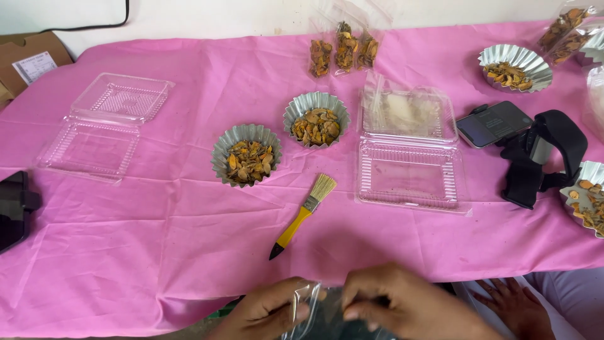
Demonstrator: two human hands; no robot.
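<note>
Your left hand (267, 313) and right hand (402, 305) meet just off the near edge of the table (126, 252), each pinching the mouth of a small clear plastic bag (306, 302) between thumb and fingertips; the bag hangs below the table edge, its lower part out of view. The film is thin and slick, so it could slip from either pinch or tear if you pull the sides apart unevenly. Another person's hand (516, 305) rests at the near right, close to your right elbow, and a bump there could jolt the bag. Just beyond your hands lies a yellow-handled brush (303, 215), bristles pointing away. Past it stand two fluted foil cups (246, 155) of dried orange-brown pieces, with an open clear clamshell box (410, 170) to their right and another clamshell (104, 126) near the left edge. Filled bags (343, 49) lie along the far edge.
</note>
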